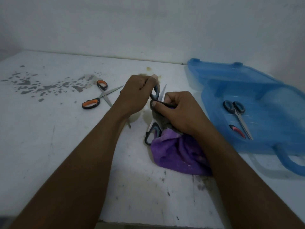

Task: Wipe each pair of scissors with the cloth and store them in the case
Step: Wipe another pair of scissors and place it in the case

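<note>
Scissors (155, 94) with a dark grey handle were held just above the desk (49, 146), between the two hands. The left hand (137, 94) had its fingers curled round the handle loop. The right hand (180, 113) pinched a fold of the purple cloth (178, 152) round one blade, and the shiny tip poked out above. The rest of the cloth lay bunched on the desk under the right wrist. This looked like the wiping step. To do it well, the left hand should hold the handle firm. The right hand should slide the cloth along the flat sides of the blade toward the tip, with fingers kept off the sharp edge. Both blades need a wipe. Another dark handle (152, 133) showed just beside the cloth; I could not tell if it was part of the same pair. The blue case (272, 113) lay open at the right, with one pair (237, 115) inside and a red handle (237, 131) next to it. Orange scissors (99, 95) lay open on the desk at the left, probably not wiped yet.
</note>
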